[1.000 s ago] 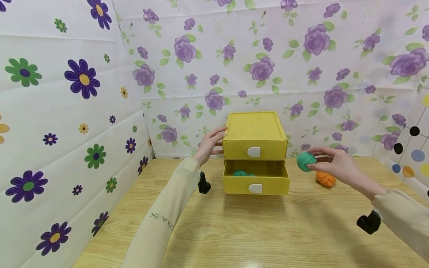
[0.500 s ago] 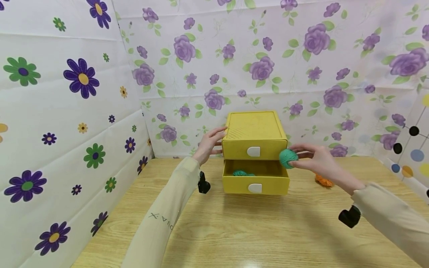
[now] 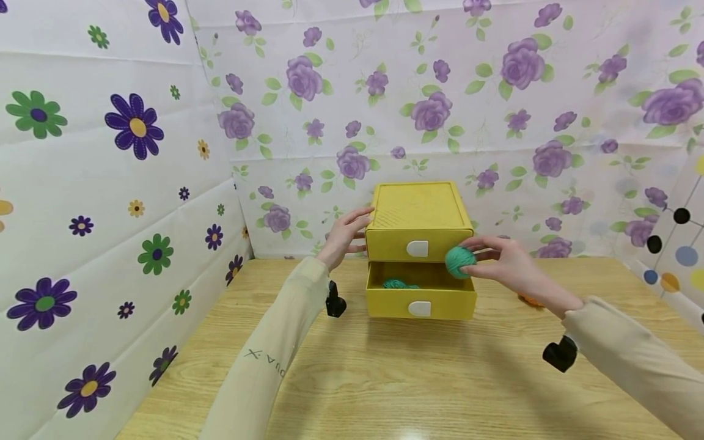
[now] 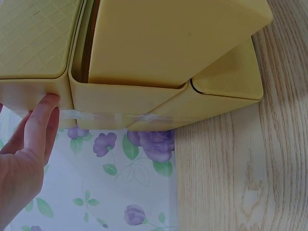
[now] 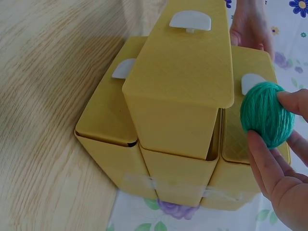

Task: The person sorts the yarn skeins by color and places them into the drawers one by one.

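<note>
A yellow drawer cabinet (image 3: 420, 205) stands against the back cloth, its middle drawer (image 3: 379, 304) pulled out. Green yarn (image 3: 397, 284) lies inside that drawer at the left. My left hand (image 3: 345, 237) rests its extended fingers against the cabinet's upper left side; in the left wrist view a fingertip (image 4: 49, 100) touches that wall. My right hand (image 3: 511, 264) pinches a green ball of yarn (image 3: 460, 261) between thumb and fingers, over the right end of the open drawer. Seen in the right wrist view, the yarn ball (image 5: 267, 114) is before the top drawer's front.
Orange yarn (image 3: 531, 300) sits on the wooden table (image 3: 352, 379) to the right, mostly hidden behind my right hand. A closed bottom drawer (image 5: 108, 103) shows in the right wrist view. Flowered cloth (image 3: 308, 122) bounds the back, with another sheet (image 3: 126, 201) at left.
My right hand has carried the green yarn ball leftward, from beside the cabinet to above the open drawer's right end. The left hand has stayed in place.
</note>
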Motion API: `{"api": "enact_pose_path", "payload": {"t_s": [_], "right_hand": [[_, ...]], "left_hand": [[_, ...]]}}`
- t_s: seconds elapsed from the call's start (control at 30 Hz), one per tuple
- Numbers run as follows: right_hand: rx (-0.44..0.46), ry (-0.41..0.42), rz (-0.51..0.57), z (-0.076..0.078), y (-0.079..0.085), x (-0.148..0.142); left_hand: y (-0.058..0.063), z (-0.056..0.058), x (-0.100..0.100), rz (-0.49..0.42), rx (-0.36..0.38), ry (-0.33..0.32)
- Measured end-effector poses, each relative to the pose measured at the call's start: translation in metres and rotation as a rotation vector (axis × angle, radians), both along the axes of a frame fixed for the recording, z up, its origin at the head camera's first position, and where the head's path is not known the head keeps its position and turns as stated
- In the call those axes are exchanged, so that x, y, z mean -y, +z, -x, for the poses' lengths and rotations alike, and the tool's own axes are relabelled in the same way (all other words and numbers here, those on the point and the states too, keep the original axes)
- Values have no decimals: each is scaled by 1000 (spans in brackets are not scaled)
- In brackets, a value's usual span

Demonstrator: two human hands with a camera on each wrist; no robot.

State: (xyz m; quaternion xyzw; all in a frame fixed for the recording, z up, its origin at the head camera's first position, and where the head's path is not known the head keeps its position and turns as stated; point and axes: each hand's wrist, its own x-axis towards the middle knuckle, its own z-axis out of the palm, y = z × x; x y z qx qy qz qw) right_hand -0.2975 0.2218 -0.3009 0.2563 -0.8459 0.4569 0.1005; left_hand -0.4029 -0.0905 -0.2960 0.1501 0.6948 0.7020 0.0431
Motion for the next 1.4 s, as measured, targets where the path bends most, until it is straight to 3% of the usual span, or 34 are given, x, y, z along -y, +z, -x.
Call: {"api": "enact_pose_path", "payload": {"t_s": [0.4, 0.8, 1.0, 1.23, 1.4], "right_hand": [[-22, 11, 32, 0, -2, -1], [-44, -34, 14, -6, 0, -1], [-32, 0, 58, -9, -4, 1], [67, 75, 190, -16, -10, 8], [132, 85, 231, -21, -13, 15]], "left_hand": [[0, -1, 1, 7, -9, 3], [0, 0, 0, 9, -7, -3], [0, 0, 0, 6, -7, -2], [0, 0, 0, 1, -1, 6], [0, 0, 0, 0, -1, 9]]}}
